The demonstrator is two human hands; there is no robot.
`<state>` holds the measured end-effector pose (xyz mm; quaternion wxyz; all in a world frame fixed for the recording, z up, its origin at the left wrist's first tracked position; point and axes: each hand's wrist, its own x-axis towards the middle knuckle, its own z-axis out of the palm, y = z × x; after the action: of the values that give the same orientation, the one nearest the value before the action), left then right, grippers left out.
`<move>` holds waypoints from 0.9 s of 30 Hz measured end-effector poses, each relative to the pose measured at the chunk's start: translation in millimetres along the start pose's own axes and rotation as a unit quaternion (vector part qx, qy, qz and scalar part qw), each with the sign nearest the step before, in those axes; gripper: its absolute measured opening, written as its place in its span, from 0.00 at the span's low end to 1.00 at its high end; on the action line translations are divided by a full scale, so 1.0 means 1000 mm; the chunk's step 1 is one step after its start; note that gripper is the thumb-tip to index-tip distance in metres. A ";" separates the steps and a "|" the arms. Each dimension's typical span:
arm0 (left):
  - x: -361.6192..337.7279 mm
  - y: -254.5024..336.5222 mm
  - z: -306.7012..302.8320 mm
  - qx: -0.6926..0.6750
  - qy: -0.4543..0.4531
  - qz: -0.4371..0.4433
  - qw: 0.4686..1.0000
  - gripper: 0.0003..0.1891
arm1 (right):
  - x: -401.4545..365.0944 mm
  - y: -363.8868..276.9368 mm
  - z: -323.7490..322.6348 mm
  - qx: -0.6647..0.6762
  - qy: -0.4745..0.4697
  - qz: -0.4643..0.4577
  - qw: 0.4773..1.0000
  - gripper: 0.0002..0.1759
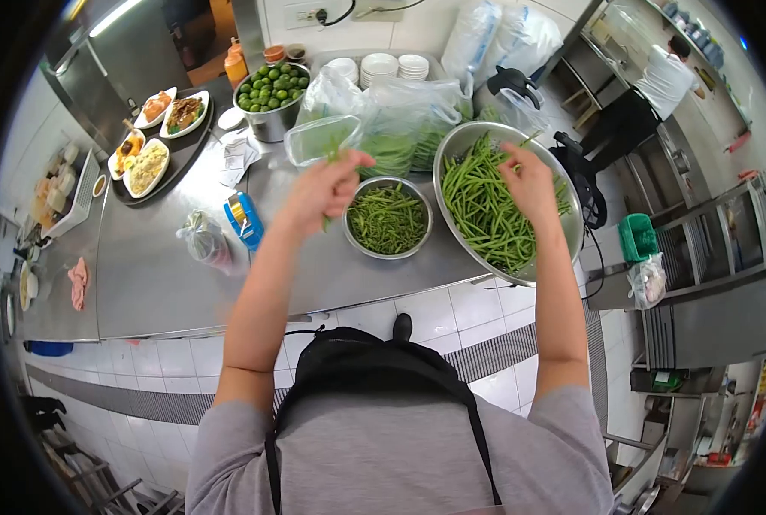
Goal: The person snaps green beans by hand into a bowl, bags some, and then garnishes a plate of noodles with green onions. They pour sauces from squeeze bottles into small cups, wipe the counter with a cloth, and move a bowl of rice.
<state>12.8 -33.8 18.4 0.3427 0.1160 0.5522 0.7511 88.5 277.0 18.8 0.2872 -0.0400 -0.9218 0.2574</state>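
1. Green beans: probably light, fairly stiff yet snappable, perhaps slightly slippery if damp; best pinched near an end or mid-length.
2. Appearance: slender, bright green, lying crisscross in the large steel bowl.
3. Right hand: above that bowl, fingers curled; whether it grips a bean cannot be told.
4. Left hand: blurred, closed around a few beans whose ends project above and below the fist.
5. Smaller steel bowl: between the hands, nearer the person's left, containing short, darker green pieces.
6. Beyond: plastic bags of greens on the steel counter.
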 end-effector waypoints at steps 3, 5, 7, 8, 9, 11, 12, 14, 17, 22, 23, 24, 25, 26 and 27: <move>0.010 -0.037 0.022 -0.124 -0.067 -0.056 0.988 0.11 | -0.008 -0.005 0.017 0.072 -0.053 -0.013 0.996 0.07; 0.012 -0.052 0.028 -0.137 -0.107 -0.066 0.983 0.11 | -0.015 -0.040 0.021 0.161 -0.047 0.017 0.986 0.06; 0.009 -0.055 0.029 -0.146 -0.146 -0.084 0.975 0.10 | -0.021 -0.067 0.023 0.210 -0.046 0.013 0.976 0.05; 0.005 -0.051 0.031 -0.118 -0.165 -0.096 0.975 0.11 | -0.022 -0.079 0.022 0.210 -0.054 -0.063 0.974 0.06; 0.002 -0.048 0.032 -0.088 -0.184 -0.108 0.973 0.11 | -0.022 -0.087 0.021 0.207 -0.060 -0.139 0.967 0.07; -0.003 -0.041 0.032 -0.054 -0.186 -0.114 0.974 0.12 | -0.022 -0.096 0.022 0.154 -0.068 -0.197 0.966 0.09; -0.005 -0.038 0.033 -0.020 -0.187 -0.117 0.975 0.12 | -0.021 -0.098 0.022 0.099 -0.077 -0.256 0.959 0.11; -0.010 -0.033 0.035 0.004 -0.181 -0.109 0.977 0.12 | -0.022 -0.093 0.023 0.077 -0.100 -0.286 0.950 0.14; -0.007 -0.033 0.032 0.063 -0.169 -0.100 0.978 0.13 | -0.024 -0.094 0.024 0.084 -0.177 -0.291 0.936 0.15; -0.008 -0.039 0.031 0.405 -0.057 0.065 0.910 0.11 | -0.018 -0.116 0.016 0.174 -0.095 -0.241 0.950 0.13; -0.011 -0.040 0.033 0.512 -0.002 0.097 0.853 0.11 | -0.016 -0.122 0.016 0.181 -0.093 -0.248 0.947 0.12; -0.015 -0.038 0.038 0.609 0.054 0.128 0.781 0.10 | -0.016 -0.120 0.020 0.181 -0.092 -0.247 0.947 0.12; -0.018 -0.035 0.042 0.610 0.053 0.128 0.781 0.10 | -0.018 -0.116 0.025 0.161 -0.156 -0.236 0.945 0.11; -0.023 -0.030 0.046 0.612 0.071 0.117 0.779 0.10 | -0.019 -0.113 0.030 0.141 -0.218 -0.225 0.939 0.11; -0.026 -0.027 0.048 0.614 0.090 0.106 0.777 0.10 | -0.020 -0.110 0.032 0.141 -0.218 -0.226 0.939 0.11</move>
<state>69.1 -10.0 17.0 0.0654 0.2921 0.9087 0.2910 95.7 162.8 40.8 0.1323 0.2673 -0.9009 0.3152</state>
